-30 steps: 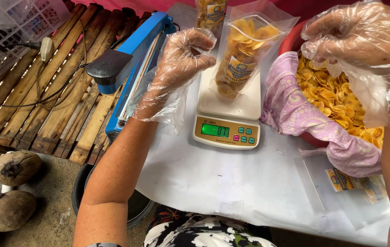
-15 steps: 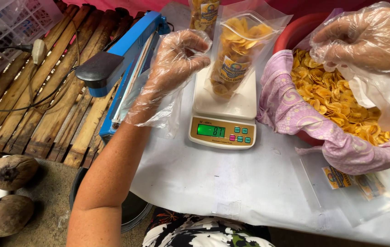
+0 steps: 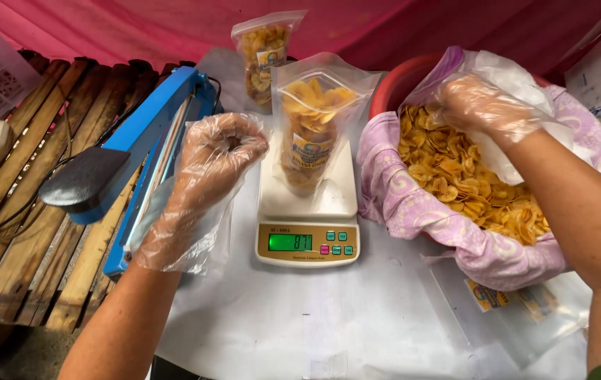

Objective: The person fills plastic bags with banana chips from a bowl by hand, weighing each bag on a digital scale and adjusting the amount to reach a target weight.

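Fingers of the left hand (image 3: 219, 151) are curled into a loose fist inside a thin see-through glove, and I cannot tell if anything small is tucked inside. That hand hangs in the air just beside the open bag of chips (image 3: 312, 127), a little to the left of it, not touching it. The bag is clear plastic, stands upright on the white kitchen scale (image 3: 307, 222), and is full of yellow chips up to near its open top. The scale's little green screen is lit. The right hand (image 3: 480, 105) also wears a see-through glove. Its fingers are bent down over the pile of chips (image 3: 469, 186) at the back of the red tub (image 3: 402, 81), and they look closed, but I cannot tell if they hold any chips. The tub has a purple cloth (image 3: 413, 211) and a plastic sheet lining it. Behind the scale stands a second bag of chips (image 3: 266, 53), closed at the top. A blue sealing machine (image 3: 149, 144) lies to the left of the scale, near the left hand. Some flat empty bags (image 3: 518, 302) lie on the white table (image 3: 300, 324) in front of the tub.
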